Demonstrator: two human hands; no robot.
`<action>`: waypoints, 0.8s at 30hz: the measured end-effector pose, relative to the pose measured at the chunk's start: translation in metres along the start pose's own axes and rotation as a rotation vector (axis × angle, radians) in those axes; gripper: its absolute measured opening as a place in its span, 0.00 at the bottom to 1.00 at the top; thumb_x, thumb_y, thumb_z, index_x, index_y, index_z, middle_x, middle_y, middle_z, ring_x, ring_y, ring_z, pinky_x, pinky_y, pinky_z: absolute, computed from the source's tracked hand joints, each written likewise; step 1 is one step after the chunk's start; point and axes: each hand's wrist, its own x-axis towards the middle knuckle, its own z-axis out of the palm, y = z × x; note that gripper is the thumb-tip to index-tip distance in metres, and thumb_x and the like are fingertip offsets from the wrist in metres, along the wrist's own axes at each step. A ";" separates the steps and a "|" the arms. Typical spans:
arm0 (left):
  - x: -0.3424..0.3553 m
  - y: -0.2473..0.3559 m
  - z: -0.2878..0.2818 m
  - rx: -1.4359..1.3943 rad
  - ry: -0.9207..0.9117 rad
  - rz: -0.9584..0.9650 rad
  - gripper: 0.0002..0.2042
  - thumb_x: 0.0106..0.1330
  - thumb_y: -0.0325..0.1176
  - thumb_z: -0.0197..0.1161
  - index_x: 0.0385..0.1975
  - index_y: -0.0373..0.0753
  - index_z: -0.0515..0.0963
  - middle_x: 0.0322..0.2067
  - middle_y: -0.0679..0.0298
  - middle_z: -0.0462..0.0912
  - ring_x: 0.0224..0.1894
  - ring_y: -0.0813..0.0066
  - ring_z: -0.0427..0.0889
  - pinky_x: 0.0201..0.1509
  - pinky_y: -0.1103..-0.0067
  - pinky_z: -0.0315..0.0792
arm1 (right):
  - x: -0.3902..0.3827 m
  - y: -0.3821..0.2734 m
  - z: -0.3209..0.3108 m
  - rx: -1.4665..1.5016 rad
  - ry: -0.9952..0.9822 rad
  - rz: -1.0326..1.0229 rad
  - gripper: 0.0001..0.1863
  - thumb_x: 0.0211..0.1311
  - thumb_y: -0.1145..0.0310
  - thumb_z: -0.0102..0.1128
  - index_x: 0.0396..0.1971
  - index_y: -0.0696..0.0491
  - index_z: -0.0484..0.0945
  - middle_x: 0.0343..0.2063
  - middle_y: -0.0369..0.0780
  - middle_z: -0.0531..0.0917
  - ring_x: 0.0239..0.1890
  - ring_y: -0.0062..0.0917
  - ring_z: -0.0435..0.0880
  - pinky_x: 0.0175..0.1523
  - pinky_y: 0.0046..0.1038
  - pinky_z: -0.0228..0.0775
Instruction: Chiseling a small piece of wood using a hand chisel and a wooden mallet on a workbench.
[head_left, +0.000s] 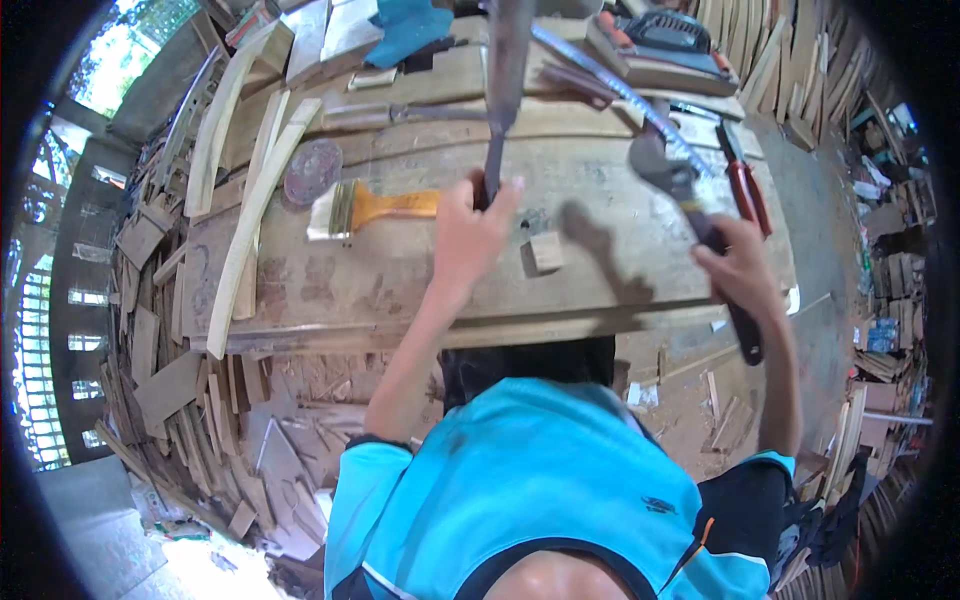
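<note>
The dark grey metal adjustable wrench with a black handle (688, 203), over the right end of the worn wooden workbench (390, 270), looks stiff, heavy toward its head and best held by the handle, where the right hand (742, 262) grips it. Its long axis runs from 11 o'clock (head) to 5. At its 9 o'clock, the left hand (470, 232) is closed around a blurred, dark flat-bladed tool (508, 75) pointing to 12, probably rigid.
</note>
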 end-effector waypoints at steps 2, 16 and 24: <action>-0.003 -0.001 0.001 0.107 -0.074 -0.035 0.13 0.54 0.38 0.59 0.19 0.32 0.71 0.12 0.69 0.64 0.17 0.85 0.61 0.19 0.82 0.57 | 0.016 0.010 0.012 0.143 -0.059 0.052 0.09 0.44 0.73 0.56 0.22 0.63 0.69 0.11 0.38 0.71 0.11 0.20 0.73 0.15 0.22 0.64; -0.025 0.000 0.018 -0.075 -0.413 -0.168 0.06 0.52 0.32 0.56 0.22 0.35 0.72 0.14 0.72 0.67 0.17 0.88 0.62 0.21 0.85 0.56 | 0.064 0.030 0.049 -0.014 0.276 -0.238 0.17 0.36 0.68 0.61 0.28 0.62 0.75 0.21 0.48 0.74 0.24 0.34 0.74 0.32 0.30 0.65; -0.031 0.014 0.021 -0.129 -0.594 -0.253 0.06 0.51 0.30 0.56 0.26 0.35 0.72 0.16 0.75 0.62 0.19 0.89 0.59 0.21 0.86 0.53 | 0.054 0.027 0.057 -0.073 0.416 -0.267 0.17 0.38 0.70 0.61 0.32 0.60 0.76 0.24 0.44 0.70 0.27 0.32 0.71 0.34 0.30 0.65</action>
